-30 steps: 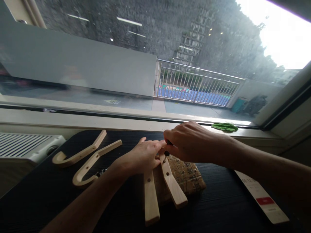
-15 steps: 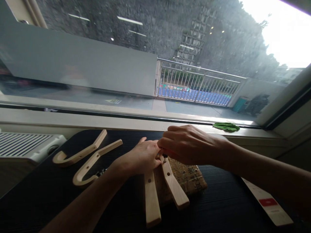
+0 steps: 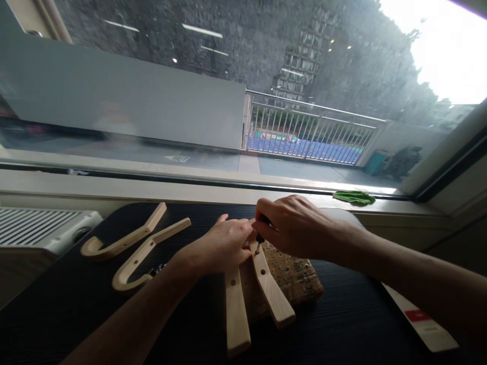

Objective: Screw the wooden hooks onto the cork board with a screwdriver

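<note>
Over the speckled brown cork block (image 3: 300,276), the left hand (image 3: 224,246) is pressing open and flat on a pale wooden slat (image 3: 271,291). The right hand (image 3: 299,228) is pinching a small dark screwdriver (image 3: 260,238) upright, tip down.

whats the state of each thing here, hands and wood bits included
left hand: open, flat on left pale wooden strip
right hand: shut on small dark tool, tip down on right pale wooden strip
right pale wooden strip: lying across brown cork block
left pale wooden strip: lying on the block, near end overhanging
two curved wooden hooks: loose on black table, untouched
green cloth: crumpled on sill
</note>
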Demonstrator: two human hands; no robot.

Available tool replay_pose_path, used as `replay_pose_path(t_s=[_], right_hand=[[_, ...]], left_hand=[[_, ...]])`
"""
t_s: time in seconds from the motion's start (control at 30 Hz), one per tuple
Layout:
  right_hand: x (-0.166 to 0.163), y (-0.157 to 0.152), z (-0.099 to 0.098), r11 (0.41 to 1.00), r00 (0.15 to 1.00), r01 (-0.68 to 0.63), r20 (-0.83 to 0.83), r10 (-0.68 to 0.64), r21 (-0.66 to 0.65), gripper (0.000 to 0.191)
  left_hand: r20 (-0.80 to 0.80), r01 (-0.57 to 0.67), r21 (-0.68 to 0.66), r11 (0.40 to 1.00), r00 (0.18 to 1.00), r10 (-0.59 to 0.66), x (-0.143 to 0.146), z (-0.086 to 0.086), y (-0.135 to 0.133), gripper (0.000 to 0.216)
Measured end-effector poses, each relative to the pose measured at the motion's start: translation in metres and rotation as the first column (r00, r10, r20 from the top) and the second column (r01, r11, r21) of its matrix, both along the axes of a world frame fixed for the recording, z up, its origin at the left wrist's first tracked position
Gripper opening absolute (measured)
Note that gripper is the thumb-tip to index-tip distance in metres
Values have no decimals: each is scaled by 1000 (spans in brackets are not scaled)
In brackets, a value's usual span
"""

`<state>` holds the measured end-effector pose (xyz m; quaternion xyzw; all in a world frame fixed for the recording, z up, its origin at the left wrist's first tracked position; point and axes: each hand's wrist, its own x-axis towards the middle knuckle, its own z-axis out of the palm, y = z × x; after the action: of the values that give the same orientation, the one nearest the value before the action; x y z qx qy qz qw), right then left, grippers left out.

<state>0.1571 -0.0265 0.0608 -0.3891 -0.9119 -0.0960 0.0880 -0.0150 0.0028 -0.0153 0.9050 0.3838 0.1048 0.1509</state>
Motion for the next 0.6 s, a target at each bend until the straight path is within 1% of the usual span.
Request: replay_pose_path(t_s=[0.17, 0.23, 0.3, 0.4, 0.5, 0.6], right_hand=[[-1, 0, -4, 991, 990, 135, -48, -135, -8, 25], [-1, -1, -4, 990, 989, 142, -37, -141, 4, 26], [0, -2, -3, 996, 996, 85, -11, -85, 34, 27], [2, 0, -3, 991, 996, -79, 47, 75, 109, 29], [5, 6, -5, 953, 967, -243, 119, 224, 180, 30], [6, 13, -7, 912, 930, -350, 197, 312, 211, 26]], left_hand=[[4, -14, -6, 1000, 1000, 14, 0, -1, 0, 13], [1, -20, -3, 1000, 1000, 20, 1, -1, 1, 14], [-4, -18, 2, 1000, 1000, 18, 1, -2, 1, 17], [-13, -11, 0, 1000, 1000, 11, 2, -4, 3, 18], [-25, -3, 6, 1000, 1000, 3, 2, -6, 5, 17], [-29, 8, 22, 1000, 1000, -7, 0, -7, 4, 15]])
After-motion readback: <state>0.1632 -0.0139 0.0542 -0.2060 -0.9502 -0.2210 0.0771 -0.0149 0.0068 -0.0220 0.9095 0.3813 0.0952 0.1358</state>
